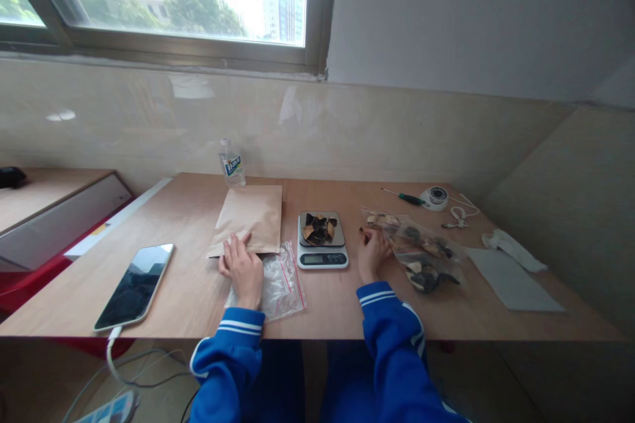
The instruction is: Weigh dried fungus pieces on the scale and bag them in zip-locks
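Note:
My left hand [242, 272] lies with its fingers stretched over the lower edge of a brown paper pouch [253, 215], and its palm is above a clear zip bag [284, 291] with red stripes. Between my hands stands a white digital kitchen scale [323, 259]. Dark and tan dried pieces [319, 229], perhaps mushroom slices, are heaped on its metal plate. My right hand [374, 252] is closed in a pinch beside the scale, at the left edge of clear bags [415, 238] holding similar dried pieces. What its fingertips hold is too small to make out.
A phone [136, 285] with a charging cable lies at the left. Behind the pouch stands a clear bottle [232, 165]. At the back right are a screwdriver [411, 199], a white dome camera [436, 197], a white cloth [513, 249] and a pale flat sheet [514, 281].

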Demonstrator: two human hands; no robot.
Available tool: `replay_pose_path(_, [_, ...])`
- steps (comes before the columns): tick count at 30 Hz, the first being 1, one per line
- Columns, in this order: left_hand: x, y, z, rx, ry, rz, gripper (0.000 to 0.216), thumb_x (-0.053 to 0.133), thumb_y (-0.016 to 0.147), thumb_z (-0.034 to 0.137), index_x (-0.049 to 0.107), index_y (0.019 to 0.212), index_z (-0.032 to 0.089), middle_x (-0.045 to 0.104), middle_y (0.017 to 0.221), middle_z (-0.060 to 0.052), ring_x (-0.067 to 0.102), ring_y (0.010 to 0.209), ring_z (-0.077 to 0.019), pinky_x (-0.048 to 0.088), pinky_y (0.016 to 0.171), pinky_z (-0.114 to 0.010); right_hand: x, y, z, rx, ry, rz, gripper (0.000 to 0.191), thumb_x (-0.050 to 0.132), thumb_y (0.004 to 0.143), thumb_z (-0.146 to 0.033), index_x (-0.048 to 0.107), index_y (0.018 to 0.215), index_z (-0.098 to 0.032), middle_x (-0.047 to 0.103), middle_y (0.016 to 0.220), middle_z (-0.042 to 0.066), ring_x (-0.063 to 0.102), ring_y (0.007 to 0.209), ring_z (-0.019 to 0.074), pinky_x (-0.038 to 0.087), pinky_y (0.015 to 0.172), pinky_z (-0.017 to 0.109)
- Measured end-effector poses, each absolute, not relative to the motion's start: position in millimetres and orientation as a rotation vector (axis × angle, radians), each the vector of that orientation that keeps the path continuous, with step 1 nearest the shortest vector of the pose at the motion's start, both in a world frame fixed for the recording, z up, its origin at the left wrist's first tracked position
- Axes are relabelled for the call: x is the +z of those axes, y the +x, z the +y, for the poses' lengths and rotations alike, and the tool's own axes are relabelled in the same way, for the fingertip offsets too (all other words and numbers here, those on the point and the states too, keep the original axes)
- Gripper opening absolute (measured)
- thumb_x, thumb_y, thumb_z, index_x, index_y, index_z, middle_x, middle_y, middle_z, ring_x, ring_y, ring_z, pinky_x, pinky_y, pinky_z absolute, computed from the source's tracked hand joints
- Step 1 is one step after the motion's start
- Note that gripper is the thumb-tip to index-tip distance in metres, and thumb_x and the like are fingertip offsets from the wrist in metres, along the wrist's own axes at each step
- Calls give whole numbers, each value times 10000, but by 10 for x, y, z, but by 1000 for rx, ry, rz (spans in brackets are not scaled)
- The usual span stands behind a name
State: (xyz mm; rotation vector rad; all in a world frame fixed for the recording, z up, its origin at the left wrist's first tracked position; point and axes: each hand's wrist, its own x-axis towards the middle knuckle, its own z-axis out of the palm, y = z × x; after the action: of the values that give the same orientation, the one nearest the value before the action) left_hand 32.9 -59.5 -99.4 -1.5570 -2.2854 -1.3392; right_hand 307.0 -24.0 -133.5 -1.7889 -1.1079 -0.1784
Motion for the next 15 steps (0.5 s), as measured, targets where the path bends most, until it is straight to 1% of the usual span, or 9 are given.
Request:
replay_pose_path(2, [-997,321,-596,-1326,-1541,-2297,469,378,805,124,574,1231,136,413,1422,-180,296,1357,-334,203,1060,-566,-1312,3065,-249,-146,-1714,-1129,200,438,827,-259,614,827,-163,663,869,133,543,899,276,354,842,435])
replay_pose_path(5, [-1008,309,-594,-1314,-1548,-2312,455,379,813,129,581,1221,148,412,1426,-170,283,1366,-327,211,1060,-563,-1241,3006,-271,-63,-1529,-1155,250,438,857,-318,622,903,-156,665,895,120,576,854,230,420,811,382])
replay_pose_path(8, [-1025,300,-588,-1335,-1570,-2301,444,388,816,145,586,1215,147,421,1418,-176,295,1359,-334,223,1052,-569,-1171,2924,-302,84,-1379,-1267,297,439,877,-371,620,984,-161,673,951,112,601,884,212,453,809,358])
replay_pose_path(10, [-1035,296,-584,-1353,-1584,-2286,448,397,813,152,581,1221,145,418,1418,-182,288,1362,-339,220,1051,-575,-1145,2903,-318,167,-1358,-1272,333,411,896,-403,615,1004,-163,677,964,109,614,890,208,459,805,352])
replay_pose_path(15, [-1039,291,-579,-1357,-1591,-2301,466,379,803,133,585,1222,147,416,1421,-174,294,1362,-328,216,1055,-565,-1191,3006,-320,210,-1453,-1069,418,327,910,-450,621,887,-153,665,843,102,601,757,200,446,698,325])
